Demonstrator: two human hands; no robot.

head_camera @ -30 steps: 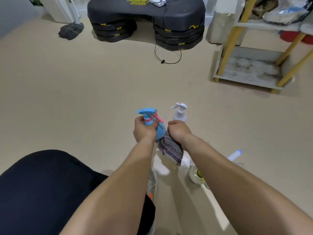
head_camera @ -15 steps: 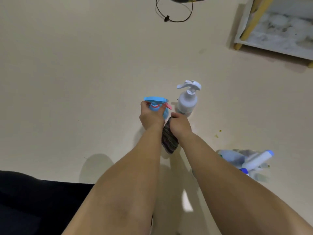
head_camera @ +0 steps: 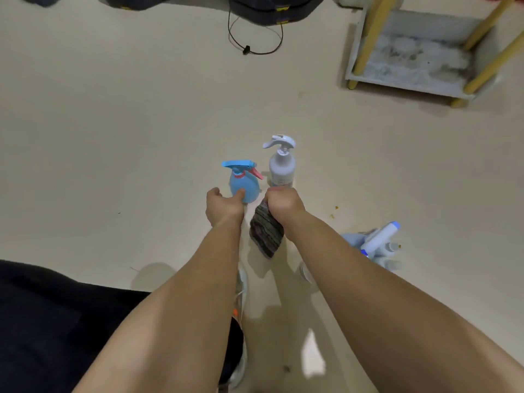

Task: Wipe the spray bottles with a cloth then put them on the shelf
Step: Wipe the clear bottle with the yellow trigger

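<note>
Resting left hand (head_camera: 225,207) against blue spray bottle (head_camera: 243,185), thumb touching, fingers loose, not gripping; bottle standing upright on floor (head_camera: 113,137). Clutching striped cloth (head_camera: 266,234) in right hand (head_camera: 283,204), just beside white spray bottle (head_camera: 280,165). Judging early stage: more bottles (head_camera: 380,245) lying at right, shelf (head_camera: 397,83) well apart showing none, shelving not yet done.

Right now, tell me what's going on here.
A person works over the floor. The left hand touches the upright blue spray bottle with its thumb, not gripping it. The right hand grips a striped cloth beside it. A white spray bottle stands just behind; other bottles lie at right. The shelf stands apart.
</note>
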